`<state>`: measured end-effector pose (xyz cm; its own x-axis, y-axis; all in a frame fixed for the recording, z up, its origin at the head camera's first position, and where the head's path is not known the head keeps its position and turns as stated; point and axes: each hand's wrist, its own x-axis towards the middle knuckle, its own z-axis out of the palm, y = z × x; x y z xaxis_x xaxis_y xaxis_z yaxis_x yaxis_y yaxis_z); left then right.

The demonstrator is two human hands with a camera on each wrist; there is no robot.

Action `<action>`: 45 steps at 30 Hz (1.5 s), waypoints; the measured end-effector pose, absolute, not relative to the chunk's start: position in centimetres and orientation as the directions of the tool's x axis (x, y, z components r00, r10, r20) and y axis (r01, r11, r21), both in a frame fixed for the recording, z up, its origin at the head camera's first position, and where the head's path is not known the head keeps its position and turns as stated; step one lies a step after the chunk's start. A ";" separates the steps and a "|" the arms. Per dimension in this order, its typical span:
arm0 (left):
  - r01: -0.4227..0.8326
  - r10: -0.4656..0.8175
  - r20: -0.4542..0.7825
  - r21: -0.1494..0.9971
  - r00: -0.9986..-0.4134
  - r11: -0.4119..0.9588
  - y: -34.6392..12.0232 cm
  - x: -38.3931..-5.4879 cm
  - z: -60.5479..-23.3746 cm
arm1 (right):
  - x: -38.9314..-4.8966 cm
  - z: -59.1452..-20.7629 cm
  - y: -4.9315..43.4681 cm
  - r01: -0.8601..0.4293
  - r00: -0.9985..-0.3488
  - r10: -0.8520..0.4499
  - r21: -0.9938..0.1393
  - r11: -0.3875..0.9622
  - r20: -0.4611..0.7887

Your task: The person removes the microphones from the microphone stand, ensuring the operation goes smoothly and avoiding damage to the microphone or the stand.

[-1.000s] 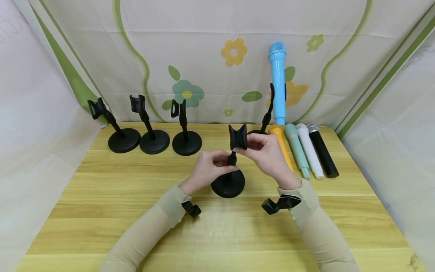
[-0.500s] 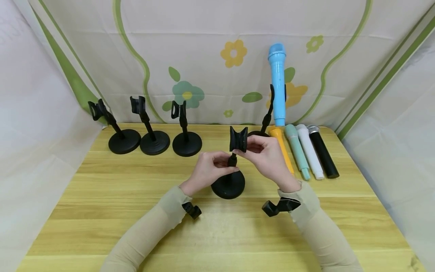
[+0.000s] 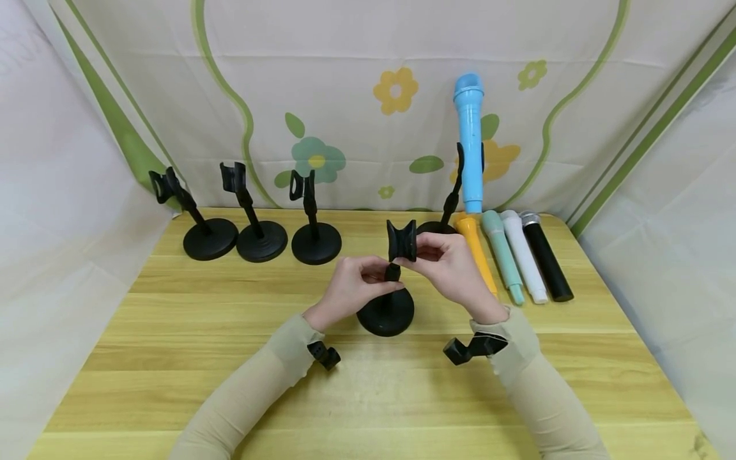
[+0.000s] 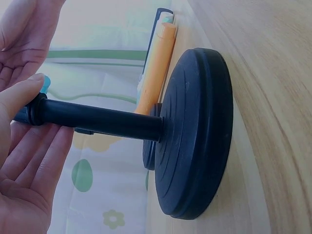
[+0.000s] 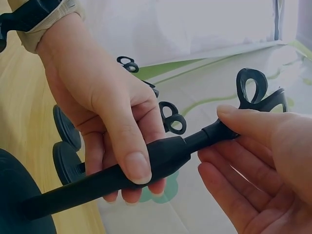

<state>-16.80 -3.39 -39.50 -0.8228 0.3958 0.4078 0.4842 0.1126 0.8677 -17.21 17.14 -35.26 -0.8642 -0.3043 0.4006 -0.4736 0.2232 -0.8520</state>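
Observation:
In the head view, a black desktop microphone stand (image 3: 386, 317) rests on its round base in the middle of the table. My left hand (image 3: 347, 287) grips the upper pole at the thick collar (image 5: 168, 155), thumb on one side and fingers on the other. My right hand (image 3: 457, 268) pinches the neck just under the clip (image 3: 402, 241). The right wrist view shows the clip's two looped arms (image 5: 252, 87) with nothing held in them. A thin stem shows between collar and clip there. From the left wrist view, the straight pole (image 4: 102, 118) joins the thick base.
Three more black stands (image 3: 261, 239) line the back left. Behind my right hand, another stand (image 3: 451, 207) carries a blue microphone (image 3: 470, 140). Orange (image 3: 477, 246), mint (image 3: 502, 252), white (image 3: 524, 255) and black (image 3: 546, 255) microphones lie at right. A patterned curtain (image 3: 345, 38) borders the back edge.
The clip and my right hand have come slightly down toward the collar over the last half second. My left hand and the base have stayed put.

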 end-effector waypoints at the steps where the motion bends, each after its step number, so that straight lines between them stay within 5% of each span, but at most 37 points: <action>1: 0.484 0.396 0.408 0.867 -0.823 0.114 -3.4 -16.8 -39.5 | -17.2 -35.3 17.1 -0.472 -0.865 -0.304 -0.852 0.226 0.398; 45: 0.452 0.438 0.356 0.882 -0.826 0.135 -3.7 -16.8 -40.7 | -17.4 -36.8 17.3 -0.442 -0.874 -0.320 -0.870 0.216 0.365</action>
